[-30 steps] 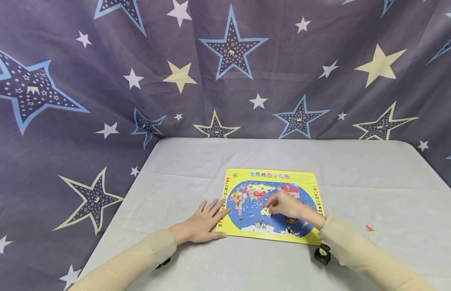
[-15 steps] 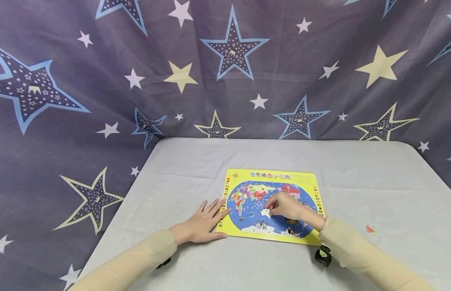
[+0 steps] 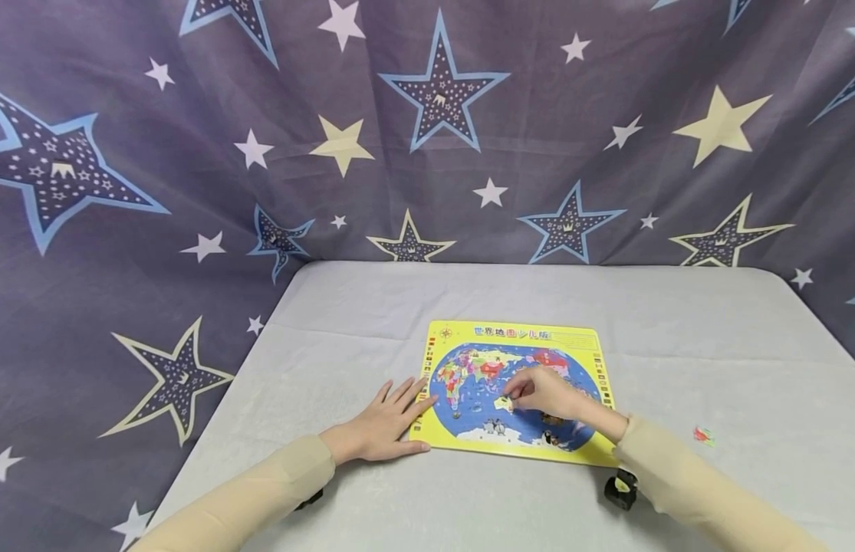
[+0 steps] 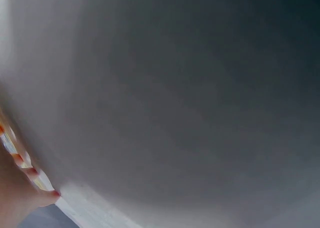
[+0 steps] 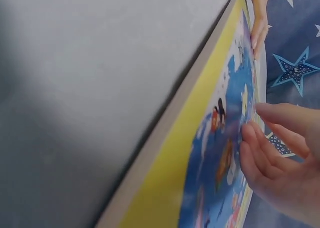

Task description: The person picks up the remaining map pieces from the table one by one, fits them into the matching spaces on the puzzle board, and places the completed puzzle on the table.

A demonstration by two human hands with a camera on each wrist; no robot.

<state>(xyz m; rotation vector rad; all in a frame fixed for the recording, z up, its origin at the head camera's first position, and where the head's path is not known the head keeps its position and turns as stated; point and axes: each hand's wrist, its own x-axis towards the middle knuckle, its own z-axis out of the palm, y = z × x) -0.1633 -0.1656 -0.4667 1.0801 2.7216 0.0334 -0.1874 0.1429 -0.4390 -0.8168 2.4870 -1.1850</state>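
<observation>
A yellow-bordered world map puzzle board (image 3: 462,443) lies flat on the table. My left hand (image 3: 382,425) rests with spread fingers over its left edge; in the left wrist view only part of that hand (image 4: 20,195) shows at the lower left. Over the blue ocean area, my right hand (image 3: 547,392) pinches the edge of a small pale Australia-shaped puzzle piece (image 3: 502,403) between thumb and fingers. The right wrist view has the same hand (image 5: 285,158) low over the board, the pale piece (image 5: 245,99) near its fingertips. Whether the piece sits fully flat cannot be told.
A small red and green puzzle piece (image 3: 704,436) lies on the grey tablecloth (image 3: 751,360) to the right of the board. A dark star-patterned curtain (image 3: 399,176) hangs behind the table and along its left side.
The Australia piece has tilted slightly in my right fingers, catching light half a second ago and showing its print again now. My right forearm has shifted a little rightward; my left hand stays put.
</observation>
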